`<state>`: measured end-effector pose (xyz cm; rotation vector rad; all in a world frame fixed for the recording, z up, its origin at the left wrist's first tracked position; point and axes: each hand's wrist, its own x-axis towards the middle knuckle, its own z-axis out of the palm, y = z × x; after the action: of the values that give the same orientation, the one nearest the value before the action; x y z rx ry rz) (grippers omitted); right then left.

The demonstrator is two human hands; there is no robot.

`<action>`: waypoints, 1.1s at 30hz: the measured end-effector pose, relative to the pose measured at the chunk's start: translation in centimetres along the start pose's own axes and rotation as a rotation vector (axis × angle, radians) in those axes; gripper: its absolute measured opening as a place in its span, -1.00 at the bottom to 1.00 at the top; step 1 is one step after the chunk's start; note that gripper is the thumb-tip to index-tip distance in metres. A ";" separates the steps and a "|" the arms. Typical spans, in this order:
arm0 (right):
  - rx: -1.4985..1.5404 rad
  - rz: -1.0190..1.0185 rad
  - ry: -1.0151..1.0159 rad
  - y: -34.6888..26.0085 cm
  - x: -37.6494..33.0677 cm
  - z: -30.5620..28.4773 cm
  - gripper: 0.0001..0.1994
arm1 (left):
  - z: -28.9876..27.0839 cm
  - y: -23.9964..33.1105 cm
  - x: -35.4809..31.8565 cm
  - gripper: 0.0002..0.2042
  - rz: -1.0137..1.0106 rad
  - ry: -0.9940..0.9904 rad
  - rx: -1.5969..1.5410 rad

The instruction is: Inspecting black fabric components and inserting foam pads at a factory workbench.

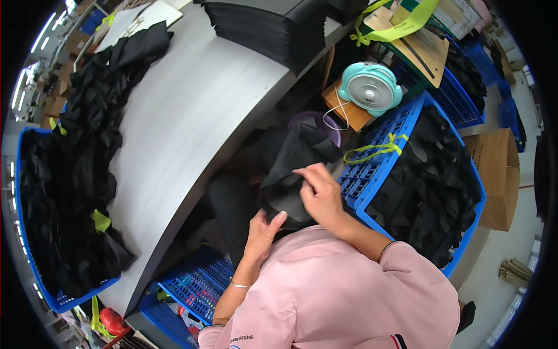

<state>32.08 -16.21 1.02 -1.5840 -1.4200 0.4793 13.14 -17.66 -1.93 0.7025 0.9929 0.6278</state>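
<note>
A piece of black cloth [297, 152] lies over my lap, with its far part spread toward a purple tub. At its near left edge my left hand [261, 234] grips the cloth, thumb on top and fingers mostly hidden. My right hand [323, 196] is closed on the cloth's right side, thumb and forefinger together in a pinch. A metal bangle [239, 284] circles my left wrist. What lies under the cloth is hidden.
A grey table [174, 122] curves along my left, bearing a stack of black sheets [267, 29]. Blue crates [372, 192] of black cloth pieces stand right and far left [26, 232]. A turquoise fan [371, 88] sits on a wooden stool [354, 116] beyond the purple tub [331, 131].
</note>
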 end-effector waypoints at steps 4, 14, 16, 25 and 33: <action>0.134 0.034 -0.235 -1.6 -1.8 3.5 -0.78 | -0.9 0.0 -1.6 -0.79 -0.088 0.358 -0.195; -0.130 0.107 0.004 5.7 2.5 -0.3 -0.88 | -6.7 -2.3 -4.8 -0.93 0.071 0.664 -0.090; -0.162 0.173 -0.059 8.0 2.8 -0.9 -0.88 | -6.7 -2.5 -4.7 -0.94 0.060 0.669 -0.107; 0.067 0.308 -0.225 8.3 3.1 -0.1 -0.81 | -6.7 -2.6 -4.7 -0.91 0.057 0.686 -0.144; 0.002 0.482 -0.533 9.5 3.6 -0.3 -0.72 | -7.0 -2.9 -4.7 -0.93 0.031 0.720 -0.092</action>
<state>38.63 -12.08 -5.55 -1.8859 -1.3951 1.2617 5.40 -21.32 -4.28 0.4064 1.6025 0.9790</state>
